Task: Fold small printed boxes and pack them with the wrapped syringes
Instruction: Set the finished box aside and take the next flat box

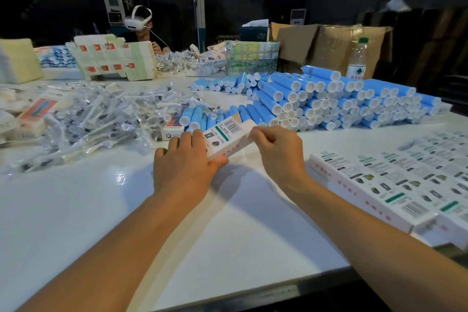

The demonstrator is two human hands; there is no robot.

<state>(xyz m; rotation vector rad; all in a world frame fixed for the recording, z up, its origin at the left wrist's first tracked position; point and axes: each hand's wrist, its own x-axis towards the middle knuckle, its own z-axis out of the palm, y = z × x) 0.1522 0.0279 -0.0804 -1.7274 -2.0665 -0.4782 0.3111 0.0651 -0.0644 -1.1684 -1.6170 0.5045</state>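
A small white printed box [226, 138] with a barcode and a green stripe is held just above the white table [126, 210], at the centre of the head view. My left hand [186, 162] grips its near end, fingers over the top and thumb underneath. My right hand [277, 149] pinches its far right end with curled fingers. A heap of wrapped syringes [101, 114] in clear plastic lies to the left. Rows of printed boxes [395, 180] lie at the right.
A big stack of blue tubes with white caps [329, 101] fills the table behind the box. Flat carton blanks [111, 58] lean at the back left, near a person wearing a headset [139, 23]. A water bottle [357, 58] and cardboard cartons [329, 43] stand at the back right.
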